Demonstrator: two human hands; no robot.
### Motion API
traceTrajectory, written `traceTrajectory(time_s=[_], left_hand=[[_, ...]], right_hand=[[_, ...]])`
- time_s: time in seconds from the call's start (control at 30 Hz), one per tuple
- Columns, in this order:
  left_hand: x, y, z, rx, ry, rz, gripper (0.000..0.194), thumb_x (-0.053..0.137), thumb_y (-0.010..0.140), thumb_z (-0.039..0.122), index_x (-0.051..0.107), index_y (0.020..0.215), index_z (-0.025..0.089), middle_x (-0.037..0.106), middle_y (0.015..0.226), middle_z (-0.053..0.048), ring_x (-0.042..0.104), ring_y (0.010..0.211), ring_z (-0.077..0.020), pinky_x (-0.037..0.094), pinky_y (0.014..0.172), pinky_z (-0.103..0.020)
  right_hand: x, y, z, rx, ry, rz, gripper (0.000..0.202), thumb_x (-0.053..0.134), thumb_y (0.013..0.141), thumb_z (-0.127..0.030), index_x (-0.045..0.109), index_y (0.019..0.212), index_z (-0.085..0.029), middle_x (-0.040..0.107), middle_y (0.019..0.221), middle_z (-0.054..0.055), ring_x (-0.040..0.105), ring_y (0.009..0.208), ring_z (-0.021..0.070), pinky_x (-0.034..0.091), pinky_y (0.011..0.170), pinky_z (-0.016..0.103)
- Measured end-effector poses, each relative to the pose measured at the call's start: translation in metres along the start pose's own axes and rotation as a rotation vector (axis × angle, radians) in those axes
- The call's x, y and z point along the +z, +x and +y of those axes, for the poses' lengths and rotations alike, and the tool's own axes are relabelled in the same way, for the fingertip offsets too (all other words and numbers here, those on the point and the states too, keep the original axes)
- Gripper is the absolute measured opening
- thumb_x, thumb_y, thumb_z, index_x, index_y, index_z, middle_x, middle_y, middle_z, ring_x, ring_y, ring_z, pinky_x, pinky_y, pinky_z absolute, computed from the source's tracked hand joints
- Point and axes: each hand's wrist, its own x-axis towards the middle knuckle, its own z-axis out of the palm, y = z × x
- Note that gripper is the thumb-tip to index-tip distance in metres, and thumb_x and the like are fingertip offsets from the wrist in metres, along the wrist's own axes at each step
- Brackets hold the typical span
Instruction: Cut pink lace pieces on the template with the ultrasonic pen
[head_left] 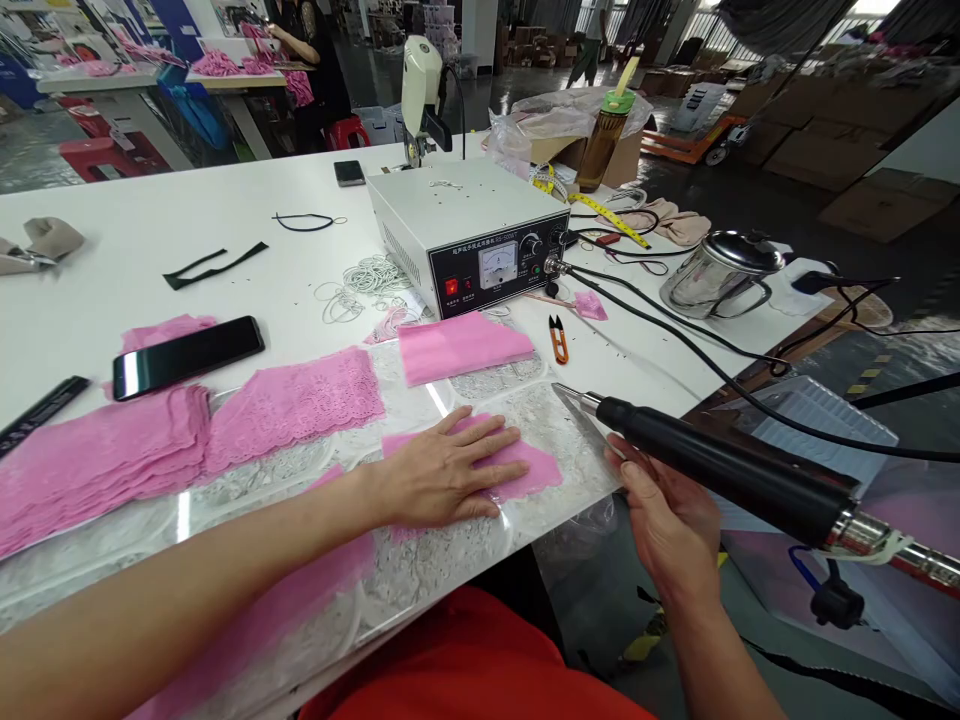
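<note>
My left hand lies flat, fingers spread, on a pink fabric piece at the table's front edge. My right hand pinches a thin flat metal blade, its far end beside the metal tip of a black handheld ultrasonic tool. That tool slants above the right hand; its rear end runs into a metal tube tied with a white strip. A folded pink cloth sits beyond my left hand. Scalloped pink lace pieces and a thicker lace stack are to the left.
A white ultrasonic generator box stands mid-table, cables trailing right. Nearby are orange thread snips, a glass mug and white elastic cord. A phone rests on lace. Behind the table, a person works at another station.
</note>
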Motion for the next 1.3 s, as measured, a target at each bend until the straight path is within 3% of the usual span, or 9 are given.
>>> traceTrajectory(time_s=[0.1,0.17,0.33,0.47,0.6,0.7,0.87,1.07,1.3], left_hand=[[0.0,0.0,0.0,0.002,0.003,0.011,0.055,0.035,0.104,0.052,0.046,0.148,0.022,0.038,0.158,-0.014,0.038,0.145,-0.0343,0.028,0.118,-0.059],[0.0,0.0,0.001,0.0,0.005,0.021,0.054,0.037,0.104,0.052,0.047,0.148,0.023,0.039,0.158,-0.014,0.038,0.145,-0.0338,0.027,0.118,-0.058],[0.0,-0.001,0.003,-0.016,0.015,0.012,0.054,0.038,0.103,0.053,0.046,0.148,0.024,0.039,0.158,-0.013,0.037,0.146,-0.0324,0.024,0.12,-0.056],[0.0,0.0,0.004,-0.02,0.021,-0.003,0.054,0.037,0.104,0.052,0.046,0.148,0.023,0.038,0.158,-0.014,0.036,0.146,-0.0341,0.025,0.119,-0.057],[-0.001,0.001,0.005,-0.026,0.016,0.012,0.053,0.039,0.104,0.051,0.047,0.148,0.023,0.04,0.157,-0.013,0.036,0.146,-0.0336,0.025,0.119,-0.056],[-0.001,0.001,0.005,-0.025,0.014,0.019,0.052,0.038,0.104,0.051,0.047,0.148,0.023,0.041,0.157,-0.013,0.036,0.146,-0.0324,0.026,0.119,-0.054],[0.0,0.001,0.005,-0.024,0.031,0.015,0.052,0.036,0.104,0.052,0.048,0.146,0.023,0.041,0.157,-0.012,0.037,0.145,-0.0316,0.026,0.119,-0.053],[0.001,0.001,0.005,-0.014,0.05,0.006,0.054,0.032,0.105,0.052,0.046,0.147,0.022,0.039,0.158,-0.013,0.037,0.145,-0.0336,0.027,0.118,-0.055],[0.0,0.002,0.005,-0.015,0.058,0.004,0.053,0.033,0.105,0.052,0.047,0.147,0.022,0.04,0.157,-0.013,0.036,0.146,-0.0327,0.026,0.118,-0.054]], right_hand=[[0.012,0.008,0.001,0.031,0.118,0.028,0.058,0.062,0.091,-0.028,0.044,0.146,-0.029,0.06,0.14,0.012,0.064,0.121,0.0253,0.059,0.096,0.049],[0.025,0.016,-0.002,-0.025,0.154,0.085,0.059,0.059,0.093,-0.028,0.039,0.149,-0.032,0.053,0.146,0.012,0.06,0.127,0.0254,0.053,0.103,0.056],[0.053,0.041,-0.009,-0.164,0.288,0.282,0.034,0.051,0.096,-0.028,0.056,0.129,-0.03,0.061,0.129,0.007,0.063,0.12,0.0238,0.048,0.108,0.059],[0.047,0.056,-0.006,-0.114,0.436,0.383,0.023,0.054,0.092,-0.029,0.064,0.113,-0.027,0.064,0.116,0.006,0.067,0.097,0.0199,0.054,0.1,0.051],[0.028,0.066,-0.003,-0.01,0.434,0.333,0.027,0.054,0.09,-0.031,0.064,0.115,-0.026,0.064,0.119,0.007,0.065,0.086,0.0189,0.057,0.091,0.048],[0.017,0.069,-0.009,-0.017,0.418,0.294,0.03,0.05,0.09,-0.033,0.061,0.117,-0.029,0.063,0.115,0.005,0.062,0.075,0.0166,0.058,0.079,0.043],[0.003,0.063,-0.038,-0.073,0.414,0.239,0.022,0.044,0.083,-0.037,0.06,0.093,-0.026,0.055,0.088,0.003,0.049,0.053,0.013,0.045,0.048,0.032],[-0.005,0.052,-0.067,-0.043,0.432,0.136,0.013,0.045,0.078,-0.034,0.053,0.079,-0.025,0.045,0.069,-0.001,0.045,0.046,0.013,0.039,0.041,0.03],[0.0,0.05,-0.067,0.003,0.484,0.122,0.011,0.046,0.078,-0.029,0.056,0.078,-0.025,0.047,0.066,-0.001,0.047,0.044,0.0133,0.039,0.039,0.03]])
